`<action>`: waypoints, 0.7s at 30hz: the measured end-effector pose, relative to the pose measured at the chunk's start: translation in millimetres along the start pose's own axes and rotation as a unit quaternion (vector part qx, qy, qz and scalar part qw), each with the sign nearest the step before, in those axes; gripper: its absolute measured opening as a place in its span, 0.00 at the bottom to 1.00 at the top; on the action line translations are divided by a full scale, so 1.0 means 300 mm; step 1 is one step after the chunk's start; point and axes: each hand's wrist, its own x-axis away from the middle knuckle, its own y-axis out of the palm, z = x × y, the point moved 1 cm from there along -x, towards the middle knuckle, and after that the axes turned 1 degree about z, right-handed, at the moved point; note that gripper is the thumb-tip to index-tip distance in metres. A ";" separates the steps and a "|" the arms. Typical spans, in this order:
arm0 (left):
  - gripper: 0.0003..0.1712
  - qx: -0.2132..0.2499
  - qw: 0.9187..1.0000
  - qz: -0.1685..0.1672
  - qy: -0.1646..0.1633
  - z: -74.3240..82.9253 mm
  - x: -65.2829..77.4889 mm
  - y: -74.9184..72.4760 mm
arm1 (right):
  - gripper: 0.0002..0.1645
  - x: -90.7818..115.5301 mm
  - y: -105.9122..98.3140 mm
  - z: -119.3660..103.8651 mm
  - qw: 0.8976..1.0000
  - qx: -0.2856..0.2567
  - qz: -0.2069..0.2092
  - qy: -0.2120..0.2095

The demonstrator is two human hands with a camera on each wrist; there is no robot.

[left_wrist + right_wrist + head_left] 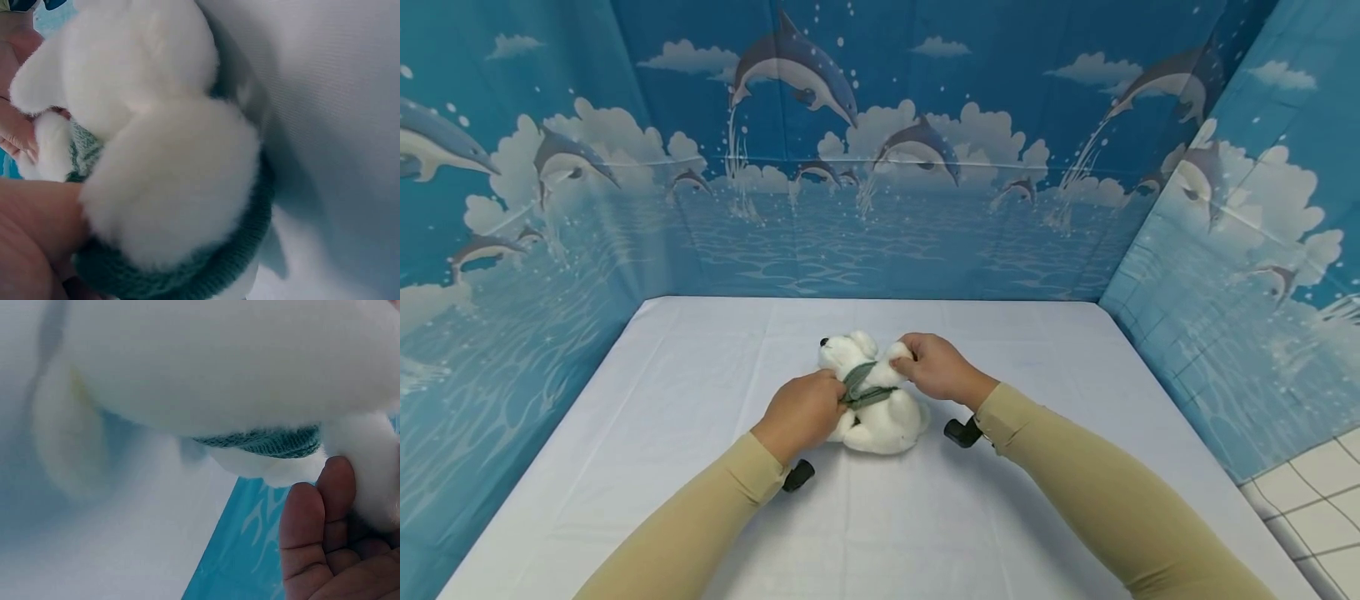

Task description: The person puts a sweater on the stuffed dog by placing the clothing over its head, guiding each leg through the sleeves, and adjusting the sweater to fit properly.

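A white plush animal [886, 429] with a black nose and a green knitted garment [874, 397] round its body sits on the white-covered table, its head turned to the far left. My left hand [805, 410] is at its front, fingers curled on the edge of the knit beside a furry limb; the fingertips are hidden. With my right hand [942, 368] I grip the plush's raised white paw [899, 353] between thumb and fingers. The right wrist view shows those fingers [304, 525] against white fur below the green knit [281, 442].
A white cloth covers the table [700, 350]. Blue dolphin-print curtains [880, 242] stand behind and along both sides. Black devices [962, 432] are strapped under both wrists. Pale tiles [1315, 500] show at the lower right.
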 end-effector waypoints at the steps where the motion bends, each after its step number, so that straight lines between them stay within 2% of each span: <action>1: 0.07 0.009 1.000 0.000 -0.001 -0.004 0.001 0.001 | 0.15 0.000 0.001 -0.001 1.000 0.003 -0.001 -0.002; 6: 0.09 0.100 0.995 -0.012 -0.026 -0.030 0.006 0.008 | 0.18 0.005 0.008 -0.015 0.999 0.037 0.001 -0.025; 8: 0.09 0.141 0.989 -0.020 -0.036 -0.040 0.008 0.009 | 0.20 0.006 0.013 -0.030 0.995 0.082 0.009 -0.054; 10: 0.09 0.180 0.983 -0.026 -0.040 -0.046 0.010 0.008 | 0.22 0.008 0.020 -0.055 0.986 0.137 0.015 -0.095; 13: 0.12 0.221 0.974 -0.035 -0.038 -0.050 0.016 0.004 | 0.24 0.010 0.032 -0.095 0.963 0.220 0.009 -0.154; 15: 0.17 0.243 0.968 -0.039 -0.043 -0.052 0.023 0.003 | 0.23 0.008 0.040 -0.113 0.955 0.243 -0.009 -0.171; 17: 0.24 0.255 0.965 -0.041 -0.051 -0.056 0.032 0.007 | 0.22 0.004 0.047 -0.118 0.953 0.250 -0.028 -0.167; 21: 0.34 0.259 0.963 -0.037 -0.062 -0.067 0.049 0.026 | 0.22 -0.001 0.051 -0.109 0.961 0.233 -0.041 -0.144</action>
